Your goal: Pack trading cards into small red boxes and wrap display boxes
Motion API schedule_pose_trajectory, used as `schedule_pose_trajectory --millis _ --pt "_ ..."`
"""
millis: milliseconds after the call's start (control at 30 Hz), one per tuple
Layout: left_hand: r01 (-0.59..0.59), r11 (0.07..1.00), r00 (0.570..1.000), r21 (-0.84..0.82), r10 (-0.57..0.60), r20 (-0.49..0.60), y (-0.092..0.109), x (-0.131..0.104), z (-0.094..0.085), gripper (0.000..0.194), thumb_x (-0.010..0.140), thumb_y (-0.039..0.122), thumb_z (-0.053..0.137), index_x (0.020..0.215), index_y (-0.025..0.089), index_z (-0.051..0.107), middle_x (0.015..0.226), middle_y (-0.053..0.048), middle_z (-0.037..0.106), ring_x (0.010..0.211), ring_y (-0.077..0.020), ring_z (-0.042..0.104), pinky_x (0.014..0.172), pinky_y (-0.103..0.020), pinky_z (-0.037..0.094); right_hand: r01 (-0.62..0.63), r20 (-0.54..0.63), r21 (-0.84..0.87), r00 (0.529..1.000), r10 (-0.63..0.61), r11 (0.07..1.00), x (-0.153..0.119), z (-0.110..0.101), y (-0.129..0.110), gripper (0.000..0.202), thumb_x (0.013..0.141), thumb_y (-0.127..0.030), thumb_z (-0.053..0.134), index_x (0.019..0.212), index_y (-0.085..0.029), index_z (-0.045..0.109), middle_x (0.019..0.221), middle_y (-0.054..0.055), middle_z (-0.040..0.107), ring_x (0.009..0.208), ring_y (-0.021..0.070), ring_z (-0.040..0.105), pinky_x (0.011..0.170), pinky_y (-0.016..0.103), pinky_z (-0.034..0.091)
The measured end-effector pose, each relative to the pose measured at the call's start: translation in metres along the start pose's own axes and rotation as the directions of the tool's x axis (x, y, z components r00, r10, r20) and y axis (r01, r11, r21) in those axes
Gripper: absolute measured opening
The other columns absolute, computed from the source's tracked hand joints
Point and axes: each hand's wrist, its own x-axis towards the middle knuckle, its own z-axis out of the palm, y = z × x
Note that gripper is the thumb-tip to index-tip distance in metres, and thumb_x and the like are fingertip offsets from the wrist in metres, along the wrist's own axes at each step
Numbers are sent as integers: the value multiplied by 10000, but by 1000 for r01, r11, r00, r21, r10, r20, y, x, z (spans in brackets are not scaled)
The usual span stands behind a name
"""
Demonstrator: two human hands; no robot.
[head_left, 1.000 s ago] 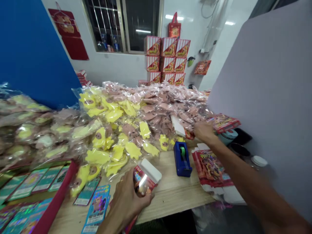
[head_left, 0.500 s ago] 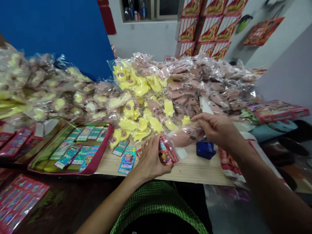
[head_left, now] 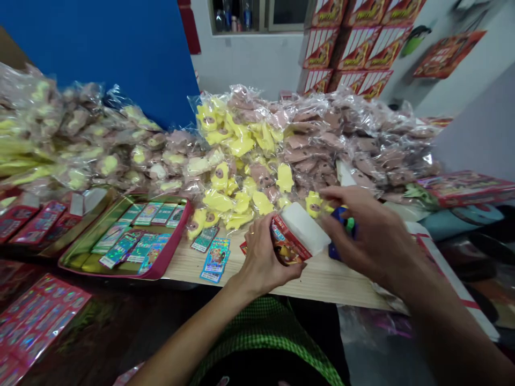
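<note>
red and white box (head_left: pixel 288 242), blue tape dispenser (head_left: pixel 339 215), green checked cloth (head_left: pixel 250 333)

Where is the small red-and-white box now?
In the head view, the small red-and-white box is in the left hand, just right of centre, with the right hand and blue tape dispenser to its right.

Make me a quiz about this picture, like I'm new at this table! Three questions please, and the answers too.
1. Which hand holds the small red box?
2. True or false: the tape dispenser is yellow.
3. What lies in the pink-rimmed tray? a) bottles b) cards c) scissors

Key:
1. The left hand.
2. False; it is blue.
3. b
</note>
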Motion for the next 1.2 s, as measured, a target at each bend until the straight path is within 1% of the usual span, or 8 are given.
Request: schedule_pose_trajectory --millis 100,233,433,700,800,933,1100,1200 --pt "64 996 993 -55 -69 -100 -3 4 4 1243 608 527 936 1560 242 189 1435 -177 457 1320 -399 483 1101 -603 424 -78 -8 32 997 78 996 -17 -10 0 101 989 -297 541 1003 -217 601 895 48 681 722 199 673 620 299 510" --pt "80 985 976 -154 -109 -189 -10 1 20 1280 682 697 854 1602 253 83 1471 -197 395 1338 -397 468 1105 -617 429 -127 16 198 992 126 972 -46 28 -3 175 983 -284 565 1145 -222 542 986 63 688 718 192 677 605 290 546" --pt "-77 968 943 -239 -7 -332 -29 -9 39 505 1043 438 537 1477 237 373 1352 -142 535 1246 -267 580 1045 -464 511 -50 -215 248 971 105 967 -63 91 8 198 1014 -165 520 1198 -218 571 1029 78 701 926 227 722 784 326 601" --pt "8 886 850 -463 -250 -463 -18 -8 26 184 1047 356 571 1137 203 618 1040 -65 713 955 -166 722 836 -301 595 -18 -96 259 994 44 966 -54 76 7 152 1038 -148 484 1063 -212 620 990 88 684 901 221 694 742 321 568" --pt "-113 920 840 -374 -113 -531 -20 -14 27 157 1057 333 550 1088 204 636 1093 -81 731 1028 -186 727 888 -337 592 -68 -118 278 987 105 958 -54 75 2 132 1032 -143 509 1075 -212 613 983 73 690 889 208 687 735 303 554" --pt "-188 924 896 -333 23 -443 -24 -17 23 238 1073 345 501 948 198 642 1114 -91 725 1018 -196 713 868 -344 579 -58 -105 326 990 97 943 -59 79 1 137 1023 -134 518 1023 -223 622 981 63 651 885 195 668 729 289 544" --pt "-13 840 936 -542 -180 -302 -19 -10 12 262 1047 366 554 1283 252 551 969 -27 690 798 -133 654 726 -256 540 -88 -161 484 969 187 871 -66 83 5 477 999 -147 559 1444 -251 423 1044 45 648 836 178 661 728 290 570" --pt "-102 825 961 -556 -63 -269 -17 -6 8 271 1045 453 525 1113 222 650 1005 -63 696 941 -185 672 833 -317 552 -21 -130 416 988 82 909 -67 76 6 287 1002 -126 534 1261 -249 541 1060 58 654 918 197 673 773 305 568"
